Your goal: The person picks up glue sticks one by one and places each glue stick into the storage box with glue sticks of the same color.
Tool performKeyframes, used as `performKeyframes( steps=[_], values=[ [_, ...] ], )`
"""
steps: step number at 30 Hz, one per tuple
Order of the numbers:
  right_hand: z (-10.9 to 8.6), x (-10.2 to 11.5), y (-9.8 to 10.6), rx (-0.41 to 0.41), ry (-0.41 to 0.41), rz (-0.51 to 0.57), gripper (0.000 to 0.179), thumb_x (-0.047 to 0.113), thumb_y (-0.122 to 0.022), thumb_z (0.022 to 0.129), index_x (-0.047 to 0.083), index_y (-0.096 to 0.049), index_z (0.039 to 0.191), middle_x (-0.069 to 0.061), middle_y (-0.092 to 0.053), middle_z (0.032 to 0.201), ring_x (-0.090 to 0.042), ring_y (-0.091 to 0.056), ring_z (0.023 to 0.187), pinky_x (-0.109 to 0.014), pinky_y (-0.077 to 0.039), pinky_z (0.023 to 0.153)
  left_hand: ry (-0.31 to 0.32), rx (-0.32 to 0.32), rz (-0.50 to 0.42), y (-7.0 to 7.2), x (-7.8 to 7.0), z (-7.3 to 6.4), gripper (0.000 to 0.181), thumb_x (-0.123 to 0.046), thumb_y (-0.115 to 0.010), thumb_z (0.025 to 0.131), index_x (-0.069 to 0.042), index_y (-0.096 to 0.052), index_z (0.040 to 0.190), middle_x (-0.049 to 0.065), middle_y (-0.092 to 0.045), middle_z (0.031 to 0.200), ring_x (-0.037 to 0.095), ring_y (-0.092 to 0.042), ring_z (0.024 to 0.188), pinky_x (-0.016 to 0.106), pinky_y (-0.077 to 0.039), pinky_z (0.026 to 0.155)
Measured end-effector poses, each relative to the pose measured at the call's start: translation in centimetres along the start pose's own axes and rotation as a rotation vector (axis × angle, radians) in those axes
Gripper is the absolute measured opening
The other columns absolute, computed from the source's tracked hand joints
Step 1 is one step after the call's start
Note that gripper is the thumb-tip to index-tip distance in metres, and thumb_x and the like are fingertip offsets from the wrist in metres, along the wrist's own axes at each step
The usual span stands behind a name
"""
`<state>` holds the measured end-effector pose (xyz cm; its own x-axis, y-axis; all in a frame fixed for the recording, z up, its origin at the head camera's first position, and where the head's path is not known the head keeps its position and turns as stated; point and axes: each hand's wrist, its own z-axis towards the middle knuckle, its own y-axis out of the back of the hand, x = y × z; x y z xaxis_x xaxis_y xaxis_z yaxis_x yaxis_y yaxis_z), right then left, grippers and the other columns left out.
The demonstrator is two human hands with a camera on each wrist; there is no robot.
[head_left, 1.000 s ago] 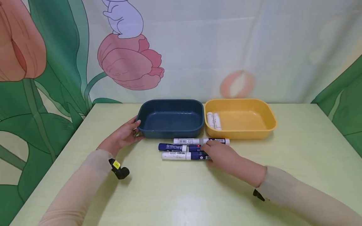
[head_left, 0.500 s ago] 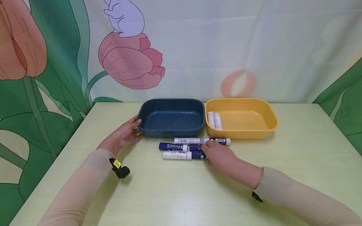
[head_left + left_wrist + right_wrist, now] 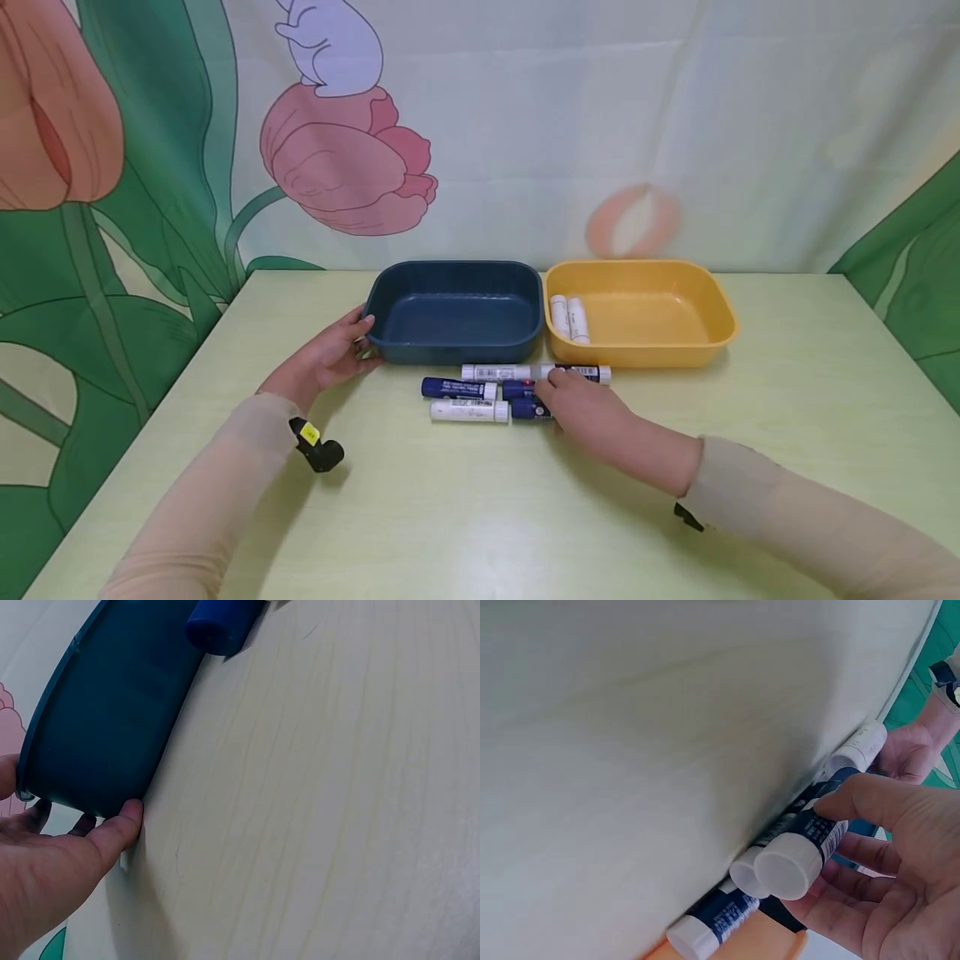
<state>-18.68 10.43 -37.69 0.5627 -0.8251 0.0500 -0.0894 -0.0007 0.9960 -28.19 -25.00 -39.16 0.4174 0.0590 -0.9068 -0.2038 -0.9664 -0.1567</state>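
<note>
In the head view my left hand (image 3: 327,357) holds the left end of the dark blue bin (image 3: 457,355); in the left wrist view its fingers (image 3: 120,825) reach along the bin's end wall and rim. My right hand (image 3: 592,410) pinches a navy glue stick (image 3: 529,408) with a white end (image 3: 786,868), thumb on its near side. A white glue stick (image 3: 467,410) lies just left of it. Behind these lie two navy glue sticks, one (image 3: 453,388) to the left and another (image 3: 516,389) partly under my fingers. A back row holds a white glue stick (image 3: 498,372) and a navy-labelled one (image 3: 592,373).
A yellow bin (image 3: 641,357) stands right of the blue bin, with two white glue sticks (image 3: 576,321) at its left side. The blue bin shows a bare floor. Behind the pale table (image 3: 450,517) hangs a flowered cloth (image 3: 510,150).
The front navy glue stick has shifted slightly right with my right hand, opening a small gap from the white one beside it. My left hand stays at the blue bin.
</note>
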Motion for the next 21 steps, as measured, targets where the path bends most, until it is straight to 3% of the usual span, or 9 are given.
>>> performKeyframes(
  steps=[4,10,17,21],
  values=[
    [0.1,0.0,1.0,0.040,-0.033,0.026,0.034,0.005,-0.077,0.088,0.000,-0.062,0.118,-0.016,-0.068,0.107,-0.030,-0.064,0.096,-0.042,-0.061,0.085,0.000,0.004,0.008,0.0,-0.1,0.0,0.063,-0.028,-0.031,0.113,-0.027,0.003,0.166,0.011,-0.017,0.161,0.027,-0.014,0.151,0.056,-0.016,0.130],
    [0.2,-0.8,3.0,0.066,-0.025,0.067,0.027,0.006,-0.076,0.088,0.003,-0.060,0.109,-0.010,-0.068,0.091,-0.022,-0.058,0.077,-0.034,-0.056,0.073,0.005,-0.004,0.010,0.0,-0.1,-0.1,0.063,-0.027,-0.031,0.113,-0.026,0.002,0.166,0.008,-0.025,0.153,0.024,-0.020,0.145,0.056,-0.016,0.130],
    [0.5,-1.8,6.3,0.125,-0.054,0.154,0.031,0.009,-0.076,0.088,0.004,-0.062,0.116,-0.007,-0.071,0.093,-0.019,-0.058,0.077,-0.028,-0.053,0.071,0.013,-0.007,-0.001,-0.1,0.0,-0.1,0.061,-0.027,-0.029,0.113,-0.027,0.003,0.166,0.015,-0.003,0.171,0.029,-0.010,0.154,0.057,-0.015,0.130],
    [0.9,-2.5,8.8,0.116,-0.065,0.185,0.039,0.012,-0.075,0.089,0.003,-0.062,0.125,-0.009,-0.072,0.093,-0.019,-0.058,0.077,-0.028,-0.052,0.072,0.005,-0.001,0.003,-0.1,-0.2,-0.2,0.062,-0.027,-0.029,0.113,-0.027,0.003,0.166,0.015,-0.001,0.170,0.029,-0.009,0.154,0.057,-0.014,0.130]
  ],
)
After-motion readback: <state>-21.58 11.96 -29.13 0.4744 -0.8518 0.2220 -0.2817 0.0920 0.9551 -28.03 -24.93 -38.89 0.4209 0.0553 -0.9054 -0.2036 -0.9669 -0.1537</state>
